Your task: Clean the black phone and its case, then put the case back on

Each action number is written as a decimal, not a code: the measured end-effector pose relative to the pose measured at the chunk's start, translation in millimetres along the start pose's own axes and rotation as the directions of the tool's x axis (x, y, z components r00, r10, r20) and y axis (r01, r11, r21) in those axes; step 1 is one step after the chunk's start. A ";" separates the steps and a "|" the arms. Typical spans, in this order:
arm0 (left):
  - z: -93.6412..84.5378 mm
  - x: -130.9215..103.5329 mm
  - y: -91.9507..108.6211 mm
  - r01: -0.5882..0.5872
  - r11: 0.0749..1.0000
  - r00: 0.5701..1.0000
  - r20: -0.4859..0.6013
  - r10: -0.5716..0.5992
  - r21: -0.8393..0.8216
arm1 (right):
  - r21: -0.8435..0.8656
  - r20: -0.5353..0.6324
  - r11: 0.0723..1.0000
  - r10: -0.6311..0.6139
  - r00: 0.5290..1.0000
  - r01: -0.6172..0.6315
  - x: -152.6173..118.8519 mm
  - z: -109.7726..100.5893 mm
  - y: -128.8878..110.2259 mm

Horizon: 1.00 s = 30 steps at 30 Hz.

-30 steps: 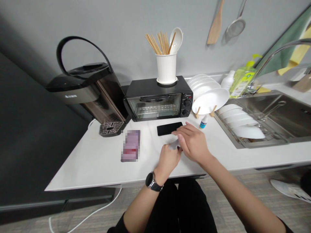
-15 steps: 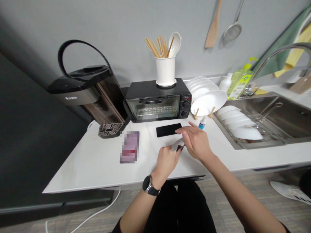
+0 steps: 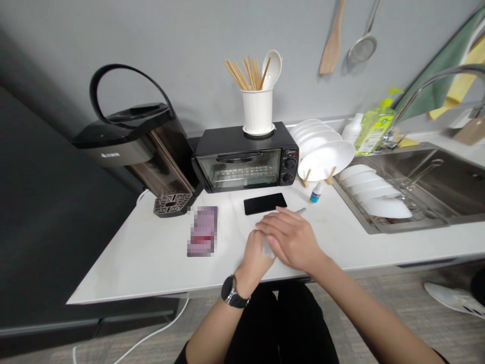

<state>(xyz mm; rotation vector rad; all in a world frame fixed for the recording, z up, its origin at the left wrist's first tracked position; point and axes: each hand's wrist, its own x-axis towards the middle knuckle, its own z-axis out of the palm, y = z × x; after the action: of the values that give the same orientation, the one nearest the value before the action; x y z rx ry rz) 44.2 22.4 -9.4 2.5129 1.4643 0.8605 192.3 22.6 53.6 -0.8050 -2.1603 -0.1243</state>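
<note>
My left hand (image 3: 256, 253), with a black watch at the wrist, is curled low over the counter; its fingertips are hidden under my right hand (image 3: 293, 237). The right fingers are together and bent over the left hand, the thumb against a thin pale grey sheet (image 3: 268, 247) between the hands. A narrow grey edge (image 3: 301, 210) sticks out beyond the right hand; what it belongs to is hidden. Just behind the hands a black phone (image 3: 263, 203) lies flat. A small white bottle with a blue label (image 3: 314, 194) stands to its right.
A pixelated purplish item (image 3: 203, 231) lies on the white counter (image 3: 151, 263) at left. Behind are a dark water dispenser (image 3: 166, 156), a black toaster oven (image 3: 242, 169) bearing a utensil cup (image 3: 257, 111), and racked white plates (image 3: 326, 159). The sink (image 3: 447, 177) is at right.
My right hand has moved left and slightly toward me, onto my left hand. The grey sheet now shows nearer the left wrist, and the dark item seen between the hands is covered.
</note>
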 end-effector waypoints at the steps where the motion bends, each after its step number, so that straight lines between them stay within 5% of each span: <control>1: -0.4 -0.2 -0.1 -0.004 1.000 1.000 0.004 0.004 0.004 | -0.004 -0.025 0.999 0.050 0.998 -0.051 -0.2 -0.4 2.0; 3: -1.3 0.1 0.4 -0.017 1.000 1.000 0.017 0.016 0.018 | 0.009 -0.069 0.990 0.139 0.988 -0.139 -0.7 -1.6 5.9; 7: -6.2 1.7 2.7 -0.025 0.999 0.999 0.043 0.024 0.022 | 0.012 -0.022 1.000 0.002 1.000 -0.002 -2.0 -4.0 8.3; 16: -25.9 7.3 13.8 0.010 0.999 0.997 0.070 -0.013 0.047 | 0.031 -0.104 0.998 0.049 0.993 -0.046 -22.3 -0.4 13.6; 20: -21.5 0.9 12.3 0.090 0.993 0.995 0.045 -0.087 -0.076 | 0.130 -0.277 0.938 0.344 0.897 -0.320 -48.6 20.1 30.1; 24: -12.3 -20.2 -2.7 0.183 0.946 0.983 0.029 -0.182 -0.267 | 0.163 -0.325 0.862 0.505 0.799 -0.479 -69.3 34.3 42.4; 30: 0.1 -45.6 -23.3 0.229 0.839 0.955 -0.055 -0.292 -0.493 | 0.236 -0.315 0.836 0.549 0.775 -0.496 -76.1 35.2 38.4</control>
<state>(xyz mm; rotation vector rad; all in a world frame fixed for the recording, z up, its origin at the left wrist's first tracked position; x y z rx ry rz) 9.2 -3.0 -36.9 1.8760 1.3693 1.1788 227.3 26.5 -31.6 -1.1700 -1.5036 0.1541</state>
